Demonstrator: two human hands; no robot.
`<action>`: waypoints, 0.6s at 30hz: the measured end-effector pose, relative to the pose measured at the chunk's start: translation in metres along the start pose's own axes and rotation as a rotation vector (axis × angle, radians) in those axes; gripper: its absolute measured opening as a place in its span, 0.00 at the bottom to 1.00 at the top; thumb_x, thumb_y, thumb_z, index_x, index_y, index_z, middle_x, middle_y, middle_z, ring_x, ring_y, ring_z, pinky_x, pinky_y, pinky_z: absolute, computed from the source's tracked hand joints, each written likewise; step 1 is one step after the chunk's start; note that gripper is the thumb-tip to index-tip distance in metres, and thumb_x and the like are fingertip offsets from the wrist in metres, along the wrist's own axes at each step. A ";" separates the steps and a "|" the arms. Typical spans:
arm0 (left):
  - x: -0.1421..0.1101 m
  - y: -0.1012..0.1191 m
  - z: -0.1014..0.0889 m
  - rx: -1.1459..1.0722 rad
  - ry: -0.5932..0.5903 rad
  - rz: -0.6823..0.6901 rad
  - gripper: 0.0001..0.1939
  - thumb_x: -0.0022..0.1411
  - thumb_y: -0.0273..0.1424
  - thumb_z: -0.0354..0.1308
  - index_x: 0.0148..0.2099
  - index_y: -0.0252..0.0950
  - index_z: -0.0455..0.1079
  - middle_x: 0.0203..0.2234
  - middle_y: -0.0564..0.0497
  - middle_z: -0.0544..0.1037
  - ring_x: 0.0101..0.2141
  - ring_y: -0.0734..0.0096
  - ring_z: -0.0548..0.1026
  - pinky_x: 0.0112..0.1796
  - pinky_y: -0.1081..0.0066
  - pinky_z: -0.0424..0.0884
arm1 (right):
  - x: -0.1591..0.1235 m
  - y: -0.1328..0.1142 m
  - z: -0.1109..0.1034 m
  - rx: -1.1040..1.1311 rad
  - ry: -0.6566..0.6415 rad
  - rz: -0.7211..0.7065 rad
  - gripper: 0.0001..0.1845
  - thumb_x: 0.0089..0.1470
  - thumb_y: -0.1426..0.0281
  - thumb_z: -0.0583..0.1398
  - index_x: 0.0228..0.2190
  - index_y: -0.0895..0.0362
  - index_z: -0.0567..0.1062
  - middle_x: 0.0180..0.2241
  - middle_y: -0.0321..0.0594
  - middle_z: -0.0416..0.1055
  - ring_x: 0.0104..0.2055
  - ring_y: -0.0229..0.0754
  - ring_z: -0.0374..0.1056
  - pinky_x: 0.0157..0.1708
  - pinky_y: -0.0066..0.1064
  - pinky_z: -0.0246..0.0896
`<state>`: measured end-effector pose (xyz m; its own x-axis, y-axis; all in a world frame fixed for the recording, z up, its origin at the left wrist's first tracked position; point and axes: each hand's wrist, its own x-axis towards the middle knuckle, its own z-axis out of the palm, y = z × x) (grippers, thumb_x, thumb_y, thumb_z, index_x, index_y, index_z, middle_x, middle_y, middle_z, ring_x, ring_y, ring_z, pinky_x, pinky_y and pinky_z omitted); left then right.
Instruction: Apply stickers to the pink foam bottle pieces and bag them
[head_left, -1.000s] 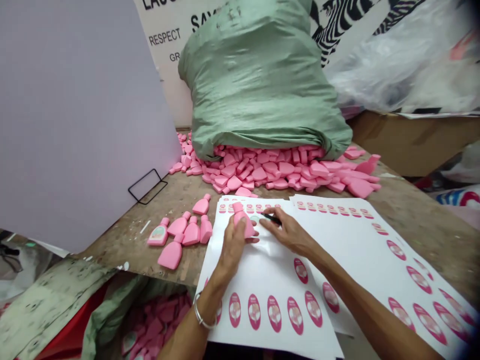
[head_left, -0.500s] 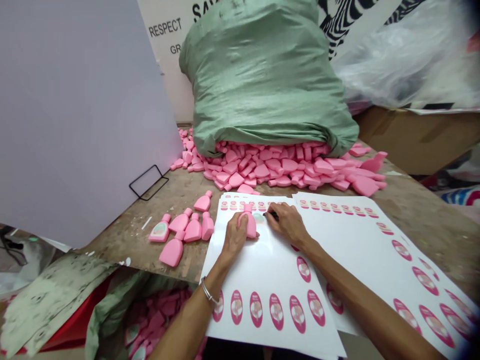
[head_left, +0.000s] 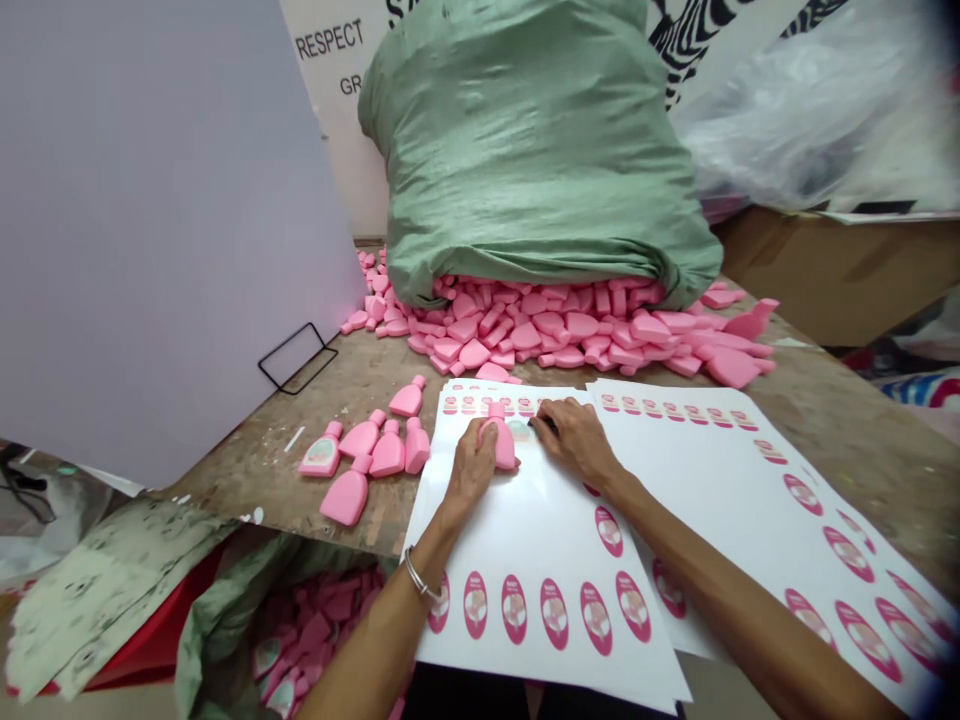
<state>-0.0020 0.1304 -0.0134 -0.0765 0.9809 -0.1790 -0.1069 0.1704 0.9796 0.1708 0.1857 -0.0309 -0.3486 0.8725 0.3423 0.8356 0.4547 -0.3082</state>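
Note:
My left hand (head_left: 474,462) is closed around a small pink plastic bottle (head_left: 501,445), held cap up above a sheet of stickers (head_left: 525,535). Just right of the bottle is a pale green label (head_left: 519,430), its right edge at the fingertips of my right hand (head_left: 571,435). The fingers of that hand are pinched together and partly hide what is between them. Pink oval stickers run along the sheet's near and right edges, and small ones line its top.
A second sticker sheet (head_left: 675,470) lies to the right. Several pink bottles (head_left: 388,452) stand or lie at left, one labelled bottle (head_left: 321,452) among them. Behind, a green sack (head_left: 532,150) spills a bottle pile (head_left: 525,330). A white panel (head_left: 165,220) rises at left, beside a black wire stand (head_left: 298,358).
The view has shifted slightly. Both hands stay nearly in place, with the bottle and the label still side by side.

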 end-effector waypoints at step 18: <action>-0.001 0.002 -0.001 -0.054 -0.012 -0.010 0.18 0.59 0.46 0.54 0.39 0.35 0.63 0.24 0.54 0.69 0.21 0.73 0.74 0.24 0.72 0.74 | -0.001 -0.003 0.002 -0.072 0.085 0.028 0.11 0.58 0.61 0.54 0.31 0.56 0.69 0.32 0.44 0.74 0.37 0.47 0.63 0.37 0.37 0.47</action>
<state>-0.0027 0.1297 -0.0109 -0.0629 0.9802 -0.1877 -0.1607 0.1756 0.9713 0.1681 0.1838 -0.0317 -0.2897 0.8650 0.4097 0.8741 0.4135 -0.2549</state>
